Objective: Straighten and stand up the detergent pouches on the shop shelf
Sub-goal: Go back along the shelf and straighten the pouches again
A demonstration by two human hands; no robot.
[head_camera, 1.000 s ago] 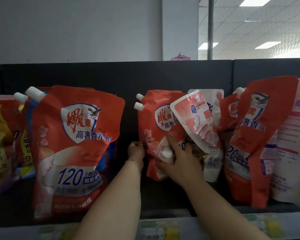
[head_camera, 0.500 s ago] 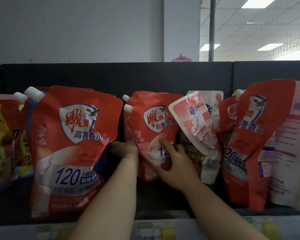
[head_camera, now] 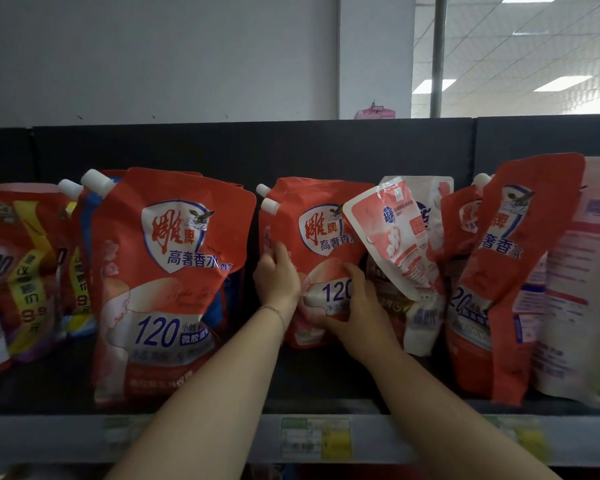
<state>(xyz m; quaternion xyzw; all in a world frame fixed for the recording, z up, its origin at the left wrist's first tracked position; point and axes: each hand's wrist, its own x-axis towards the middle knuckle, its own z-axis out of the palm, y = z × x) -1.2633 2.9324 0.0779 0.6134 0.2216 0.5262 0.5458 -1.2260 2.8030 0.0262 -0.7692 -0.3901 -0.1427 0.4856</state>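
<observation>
A red detergent pouch (head_camera: 321, 233) with two white caps at its upper left stands near the middle of the dark shelf (head_camera: 326, 382). My left hand (head_camera: 278, 277) holds its left edge, fingers reaching round the side. My right hand (head_camera: 355, 311) lies on its lower front with the thumb across the bottom and fingers curled toward its right edge. A small pink-and-white pouch (head_camera: 394, 240) leans tilted against its right side. A large red pouch (head_camera: 168, 278) stands to the left, slightly forward.
Another red pouch (head_camera: 510, 271) leans on the right next to a pale pink bag (head_camera: 582, 289). Red-and-yellow packs (head_camera: 18, 278) fill the far left. Price labels (head_camera: 314, 439) line the shelf's front edge. A black back panel rises behind the pouches.
The middle red pouch has shifted left and now stands straighter. My left hand moved up along its left edge. My right hand stayed on the lower front.
</observation>
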